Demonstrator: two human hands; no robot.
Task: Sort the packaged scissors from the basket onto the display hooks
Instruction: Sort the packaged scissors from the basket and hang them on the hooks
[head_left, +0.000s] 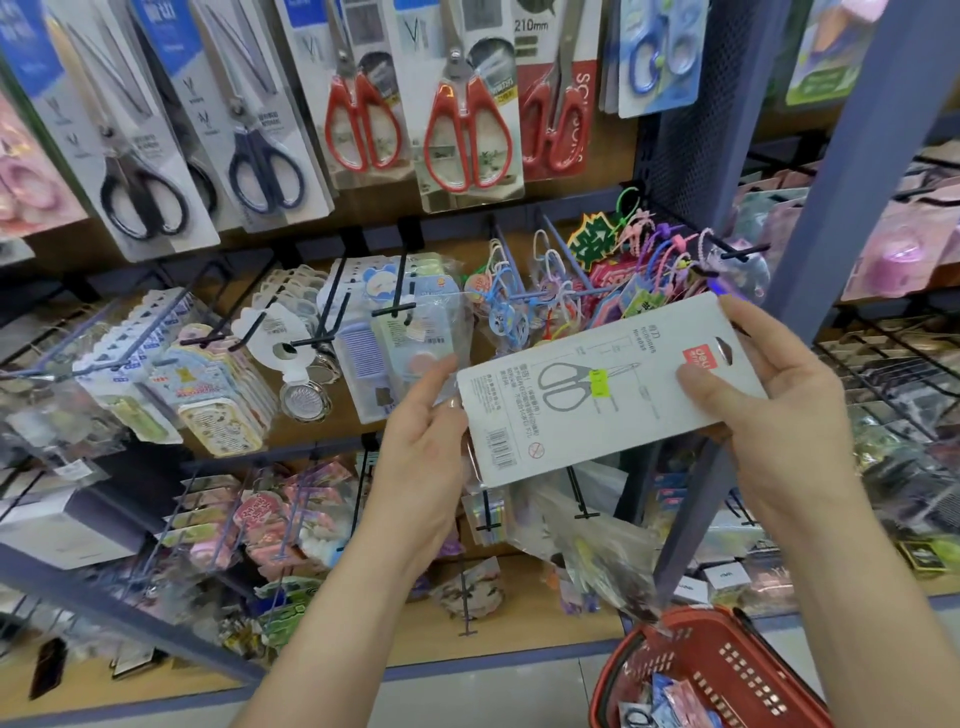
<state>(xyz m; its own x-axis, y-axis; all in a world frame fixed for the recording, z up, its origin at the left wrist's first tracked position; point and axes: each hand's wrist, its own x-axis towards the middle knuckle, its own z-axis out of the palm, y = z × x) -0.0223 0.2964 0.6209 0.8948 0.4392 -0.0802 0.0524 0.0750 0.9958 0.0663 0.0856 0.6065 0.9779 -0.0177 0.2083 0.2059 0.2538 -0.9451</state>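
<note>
Stretching between both hands, set apart at its ends, a packaged scissors card is held back-side up. One end is gripped by the left hand, the slotted end pinched by the right hand. Hung scissors packs are seen above the hands, a red basket below the right hand.
</note>
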